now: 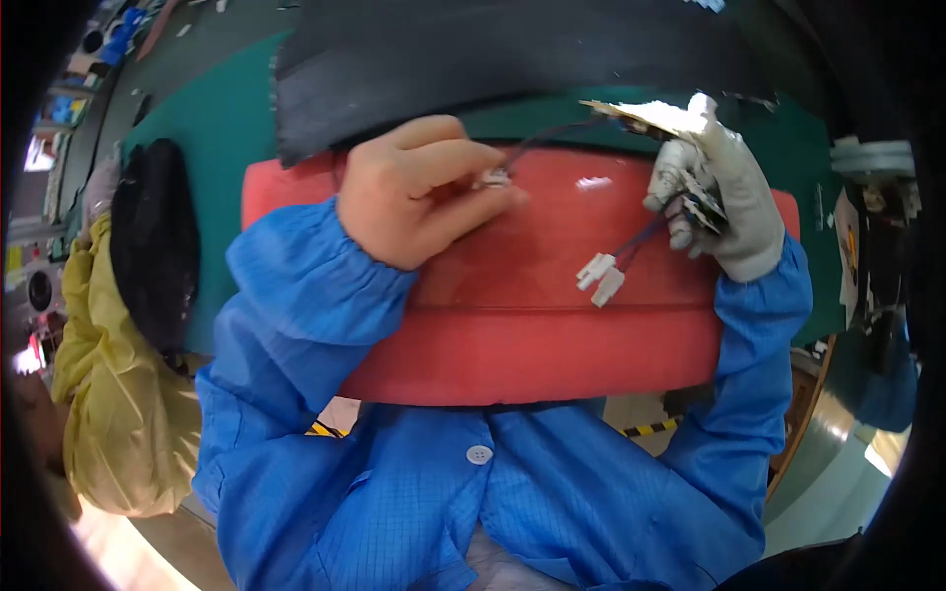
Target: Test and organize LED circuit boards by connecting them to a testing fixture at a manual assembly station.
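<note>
My bare left hand (424, 187) pinches a small white connector (493, 178) at the end of a dark cable. That cable runs up to a thin circuit board (645, 120), whose top is bright with glare. Wearing a pale glove, my right hand (724, 192) is closed round the board and a second small board-like piece (703, 209) by the palm. Two white plug connectors (600, 278) dangle on dark wires below the right hand. Both hands are above a red padded surface (532, 345). The glove hides part of what the right hand grips.
A black sheet (512, 64) lies across the green table (227, 108) beyond the red pad. At the left, another person's yellow sleeve (118, 384) and a dark cloth-like item (158, 246) are close by. Round pale containers (872, 158) stand at the right.
</note>
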Tool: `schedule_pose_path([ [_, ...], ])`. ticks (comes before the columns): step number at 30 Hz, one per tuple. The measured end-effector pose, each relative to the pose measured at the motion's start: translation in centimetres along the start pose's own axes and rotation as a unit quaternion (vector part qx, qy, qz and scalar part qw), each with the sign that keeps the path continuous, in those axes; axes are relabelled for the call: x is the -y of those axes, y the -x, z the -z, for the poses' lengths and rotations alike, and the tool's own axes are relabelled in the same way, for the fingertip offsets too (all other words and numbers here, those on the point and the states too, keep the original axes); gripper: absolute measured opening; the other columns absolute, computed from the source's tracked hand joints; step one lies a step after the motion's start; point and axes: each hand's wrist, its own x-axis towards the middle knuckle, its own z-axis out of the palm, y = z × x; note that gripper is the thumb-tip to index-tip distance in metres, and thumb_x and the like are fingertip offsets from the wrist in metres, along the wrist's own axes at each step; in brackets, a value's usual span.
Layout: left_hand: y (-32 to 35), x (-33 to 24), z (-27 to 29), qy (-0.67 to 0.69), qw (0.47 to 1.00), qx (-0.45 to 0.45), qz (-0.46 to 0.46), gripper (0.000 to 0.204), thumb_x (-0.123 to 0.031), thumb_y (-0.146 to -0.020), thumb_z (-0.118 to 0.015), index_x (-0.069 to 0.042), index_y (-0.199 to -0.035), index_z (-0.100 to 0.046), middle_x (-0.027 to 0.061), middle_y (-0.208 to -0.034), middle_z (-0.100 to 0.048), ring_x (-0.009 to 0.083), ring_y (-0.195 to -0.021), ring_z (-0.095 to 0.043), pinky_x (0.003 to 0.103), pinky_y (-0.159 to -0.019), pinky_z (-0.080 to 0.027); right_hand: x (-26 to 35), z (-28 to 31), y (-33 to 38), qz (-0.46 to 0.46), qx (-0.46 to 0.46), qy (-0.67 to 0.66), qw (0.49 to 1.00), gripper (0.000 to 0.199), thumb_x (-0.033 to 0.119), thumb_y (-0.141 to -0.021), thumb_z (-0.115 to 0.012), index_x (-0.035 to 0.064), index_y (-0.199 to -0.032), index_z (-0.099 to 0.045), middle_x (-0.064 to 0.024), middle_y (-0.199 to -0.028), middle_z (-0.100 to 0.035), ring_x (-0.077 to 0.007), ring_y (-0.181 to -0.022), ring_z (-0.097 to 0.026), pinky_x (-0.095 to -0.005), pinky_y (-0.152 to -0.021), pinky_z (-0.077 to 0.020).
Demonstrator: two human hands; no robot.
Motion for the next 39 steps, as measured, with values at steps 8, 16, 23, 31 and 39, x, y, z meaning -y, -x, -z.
schedule_pose_path([
  [8,-3.3,5.7,6.7,0.298,0.86,-0.38,0.164,0.022,-0.015,-0.082,-0.062,0.004,-0.094,-0.063,0.0055,-0.07,-0.062,0.012,-0.061,-0.057,0.024,-0.058,-0.046,1.1,-2.9,0.5,0.026,-0.055,-0.245,0.968,0.055,0.049,-0.092,-0.042,0.007,-0.126,-0.048,-0.0031,-0.09,-0.056,-0.0005,-0.056,-0.051,-0.0101,-0.033,-0.0384],
  [16,-2.2,-0.2,2.7,0.148,0.975,-0.064,0.155,0.018,-0.017,-0.083,-0.063,-0.003,-0.093,-0.066,0.0076,-0.086,-0.064,0.0182,-0.079,-0.061,0.03,-0.071,-0.048,1.1,-4.1,1.4,0.134,0.03,-0.221,0.966,0.065,0.045,-0.083,-0.057,0.0037,-0.13,-0.041,-0.0123,-0.106,-0.054,-0.0132,-0.083,-0.057,-0.0211,-0.058,-0.0525],
  [23,-1.4,-0.5,0.3,0.221,0.97,0.066,0.08,0.018,-0.011,-0.08,-0.064,-0.002,-0.095,-0.067,0.0124,-0.089,-0.06,0.0223,-0.075,-0.061,0.03,-0.066,-0.049,4.2,-5.5,1.8,0.097,0.105,-0.104,0.984,0.09,0.013,-0.052,-0.075,0.0041,-0.133,-0.037,-0.012,-0.113,-0.053,-0.0155,-0.083,-0.058,-0.0255,-0.067,-0.0531],
  [31,-0.7,-1.3,-0.7,0.148,0.987,0.026,0.063,0.009,-0.002,-0.082,-0.06,0.002,-0.09,-0.064,0.0089,-0.084,-0.057,0.0148,-0.069,-0.058,0.027,-0.061,-0.047,2.7,-4.8,1.6,0.149,0.075,-0.096,0.981,0.07,0.011,-0.065,-0.056,0.0019,-0.132,-0.039,-0.0165,-0.113,-0.055,-0.0185,-0.082,-0.06,-0.0295,-0.067,-0.0531],
  [39,-0.8,-1.3,0.1,0.365,0.917,0.001,0.159,0.007,-0.003,-0.083,-0.062,0.002,-0.088,-0.062,0.0066,-0.086,-0.057,0.0134,-0.078,-0.054,0.026,-0.074,-0.044,2.2,-4.3,0.8,0.078,0.016,-0.047,0.996,0.045,0.035,-0.089,-0.051,-0.0011,-0.116,-0.051,-0.0085,-0.086,-0.062,-0.0103,-0.058,-0.057,-0.0211,-0.045,-0.0466],
])
